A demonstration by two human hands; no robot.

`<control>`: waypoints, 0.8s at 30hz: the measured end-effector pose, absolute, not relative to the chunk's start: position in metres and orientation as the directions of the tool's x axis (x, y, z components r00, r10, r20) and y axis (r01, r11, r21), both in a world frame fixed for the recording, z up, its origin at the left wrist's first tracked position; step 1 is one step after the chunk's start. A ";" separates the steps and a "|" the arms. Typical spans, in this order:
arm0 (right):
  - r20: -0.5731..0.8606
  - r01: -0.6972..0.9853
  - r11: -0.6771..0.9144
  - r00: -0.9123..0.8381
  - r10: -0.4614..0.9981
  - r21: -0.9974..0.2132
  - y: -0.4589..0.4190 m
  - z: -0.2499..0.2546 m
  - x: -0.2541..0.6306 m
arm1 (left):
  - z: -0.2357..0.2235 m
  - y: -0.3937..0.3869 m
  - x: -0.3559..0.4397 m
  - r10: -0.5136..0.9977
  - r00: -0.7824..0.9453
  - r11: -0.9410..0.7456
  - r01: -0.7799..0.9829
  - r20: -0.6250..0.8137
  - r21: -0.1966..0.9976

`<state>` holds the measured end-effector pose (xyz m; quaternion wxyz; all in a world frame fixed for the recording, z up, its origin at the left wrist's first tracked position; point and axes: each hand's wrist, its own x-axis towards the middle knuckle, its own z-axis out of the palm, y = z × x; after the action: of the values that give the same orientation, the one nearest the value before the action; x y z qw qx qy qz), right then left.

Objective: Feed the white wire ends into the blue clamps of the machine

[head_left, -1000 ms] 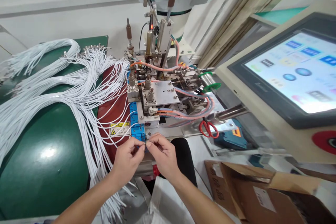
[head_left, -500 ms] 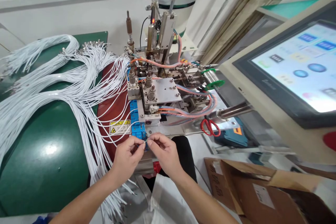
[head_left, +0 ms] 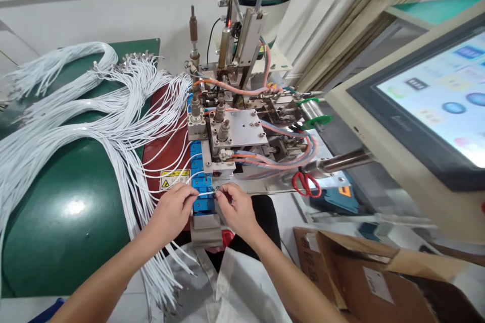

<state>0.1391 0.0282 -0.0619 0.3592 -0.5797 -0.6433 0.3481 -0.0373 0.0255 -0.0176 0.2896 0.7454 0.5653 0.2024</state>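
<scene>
A white cable (head_left: 206,194) is stretched between my two hands, across the blue clamp blocks (head_left: 203,205) at the machine's left edge. My left hand (head_left: 173,209) pinches it just left of the blocks. The thumb and fingertips of my right hand (head_left: 237,209) close on the cable's right end, whose tip they hide. Several more white cables (head_left: 166,167) run from the blocks to a big bundle (head_left: 113,144) on the left.
The bundle spreads over a green surface (head_left: 49,242) and a red panel (head_left: 161,136). Right of the blocks stand the machine's metal plate (head_left: 242,128), a wire spool (head_left: 313,112), red scissors (head_left: 306,184) and a touchscreen (head_left: 435,106). Cardboard boxes (head_left: 341,272) lie at lower right.
My hands have moved apart and slightly up, the left one leftward, so a length of white cable now shows between them over the blue blocks. The camera view has shifted a little.
</scene>
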 end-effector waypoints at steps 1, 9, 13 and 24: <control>0.055 0.505 0.086 -0.077 0.996 -0.859 0.029 -0.062 0.139 | -0.020 0.026 -0.038 0.961 0.275 -0.190 0.737 -0.030 0.649; 0.058 0.533 0.117 -0.126 0.990 -0.838 0.029 -0.060 0.141 | -0.027 0.027 -0.037 0.963 0.267 -0.186 0.748 -0.032 0.637; 0.004 0.477 0.050 -0.097 0.995 -0.878 0.031 -0.063 0.140 | -0.027 0.028 -0.037 0.962 0.272 -0.191 0.738 -0.026 0.648; -0.023 0.478 0.064 -0.174 0.985 -0.876 0.034 -0.072 0.143 | -0.031 0.030 -0.037 0.958 0.288 -0.214 0.744 -0.014 0.633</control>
<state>0.1433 0.0339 -0.0718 0.3196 -0.5577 -0.6556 0.3962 -0.0375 0.0295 -0.0308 0.2736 0.7543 0.5641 0.1950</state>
